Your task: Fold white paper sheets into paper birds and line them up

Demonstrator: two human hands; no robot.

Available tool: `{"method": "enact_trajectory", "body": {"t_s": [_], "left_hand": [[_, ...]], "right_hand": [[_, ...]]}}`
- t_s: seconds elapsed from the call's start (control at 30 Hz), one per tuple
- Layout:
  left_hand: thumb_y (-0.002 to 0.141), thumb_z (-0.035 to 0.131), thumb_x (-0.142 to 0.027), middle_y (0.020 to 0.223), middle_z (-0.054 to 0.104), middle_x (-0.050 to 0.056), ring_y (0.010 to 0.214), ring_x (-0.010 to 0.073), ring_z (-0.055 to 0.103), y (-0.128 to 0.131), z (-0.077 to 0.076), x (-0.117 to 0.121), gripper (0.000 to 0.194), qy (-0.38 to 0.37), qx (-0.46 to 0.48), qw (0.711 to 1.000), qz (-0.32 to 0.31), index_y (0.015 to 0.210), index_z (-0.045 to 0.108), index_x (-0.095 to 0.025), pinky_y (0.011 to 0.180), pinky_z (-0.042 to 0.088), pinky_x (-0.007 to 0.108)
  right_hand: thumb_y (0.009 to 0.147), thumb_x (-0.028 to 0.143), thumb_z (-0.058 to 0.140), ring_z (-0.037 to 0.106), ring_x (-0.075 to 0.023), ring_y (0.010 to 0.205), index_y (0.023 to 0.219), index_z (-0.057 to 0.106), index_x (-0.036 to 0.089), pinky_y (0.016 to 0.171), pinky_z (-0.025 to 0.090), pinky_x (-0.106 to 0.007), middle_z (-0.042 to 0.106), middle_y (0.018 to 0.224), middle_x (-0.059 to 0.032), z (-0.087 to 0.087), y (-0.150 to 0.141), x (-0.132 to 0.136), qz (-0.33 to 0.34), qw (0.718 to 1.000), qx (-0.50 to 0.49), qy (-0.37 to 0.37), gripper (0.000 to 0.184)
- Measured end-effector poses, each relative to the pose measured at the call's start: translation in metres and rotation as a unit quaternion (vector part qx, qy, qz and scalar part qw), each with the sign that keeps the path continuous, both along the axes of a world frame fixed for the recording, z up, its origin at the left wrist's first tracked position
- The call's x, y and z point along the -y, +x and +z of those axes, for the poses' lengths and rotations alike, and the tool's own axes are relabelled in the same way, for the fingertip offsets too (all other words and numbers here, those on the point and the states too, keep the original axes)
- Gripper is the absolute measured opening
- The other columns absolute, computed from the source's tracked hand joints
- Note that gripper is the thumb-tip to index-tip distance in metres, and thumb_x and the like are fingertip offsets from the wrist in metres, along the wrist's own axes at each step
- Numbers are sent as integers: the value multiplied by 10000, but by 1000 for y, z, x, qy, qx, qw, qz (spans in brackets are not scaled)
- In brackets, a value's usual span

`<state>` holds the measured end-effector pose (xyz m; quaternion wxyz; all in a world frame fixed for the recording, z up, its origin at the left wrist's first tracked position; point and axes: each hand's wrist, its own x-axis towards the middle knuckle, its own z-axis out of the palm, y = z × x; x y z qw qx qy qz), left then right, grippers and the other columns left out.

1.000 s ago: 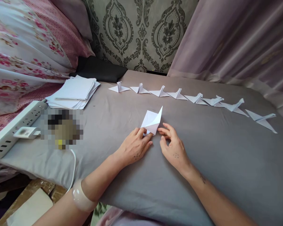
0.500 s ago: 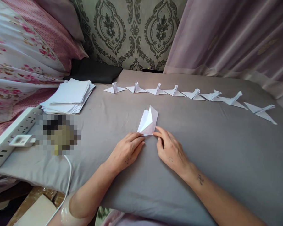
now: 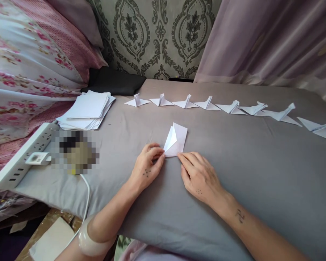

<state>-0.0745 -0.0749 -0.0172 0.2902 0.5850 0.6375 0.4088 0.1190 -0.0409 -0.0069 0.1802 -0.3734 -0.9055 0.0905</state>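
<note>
A small white sheet of folded paper (image 3: 177,139) lies on the grey cloth in front of me, one flap turned over along its left side. My left hand (image 3: 148,163) pinches its lower left corner between thumb and fingers. At the lower right corner, the fingertips of my right hand (image 3: 199,172) rest on the paper, with the index finger stretched out and the thumb apart below. Beyond the paper runs a row of several white folded paper birds (image 3: 208,104) with raised centres and spread wings.
Left of me stands a stack of white paper (image 3: 85,108). Nearer are a white power strip (image 3: 24,156) with a charger (image 3: 38,158), a blurred-out object (image 3: 78,152) and a white cable (image 3: 88,192). A black folded item (image 3: 114,80) lies at the back by the patterned wall.
The raised flap of the folded paper now lies lower and further left. My left hand has shifted to a pinch at the corner. The camera view has swung slightly left.
</note>
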Motion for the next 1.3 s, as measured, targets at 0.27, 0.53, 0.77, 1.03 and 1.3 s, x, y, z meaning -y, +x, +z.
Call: {"method": "enact_trajectory", "body": {"t_s": [0.27,0.53,0.77,1.03,1.3], "left_hand": [[869,575,-288,1135,576,80,791,141,672,-3,-8,-4,142,-2,-5,1000,27,877,677,-189,770,583,311],[867,560,-233,1105,586,73,801,134,664,-1,-4,-4,126,-1,-8,1000,27,873,675,-183,785,570,302],[871,497,-180,1055,612,69,835,152,665,-1,5,-5,148,1,-20,999,28,945,625,-187,781,560,305],[837,566,-197,1119,546,92,765,120,658,1,3,-3,95,-4,27,999,29,906,622,-163,759,593,318],[846,566,-232,1163,482,124,861,176,610,-2,5,-2,135,-23,-85,995,52,855,675,-152,654,572,320]], "right_hand": [[905,218,441,531,-264,1016,1261,538,116,865,444,-428,610,1165,-135,1,-7,8,-27,999,24,-17,383],[917,226,421,522,-269,1023,1234,560,107,866,437,-425,605,1167,-132,3,-12,9,-29,998,56,-20,366],[913,223,424,524,-262,1014,1217,573,115,884,426,-421,607,1106,-140,5,-14,9,-18,999,49,-16,356],[901,273,448,522,-256,936,1171,599,140,868,403,-425,603,1009,-114,8,-17,3,-8,998,59,-26,337],[898,267,455,512,-256,952,1186,590,145,870,398,-422,596,1034,-108,9,-15,3,-7,998,58,-38,340]]}}
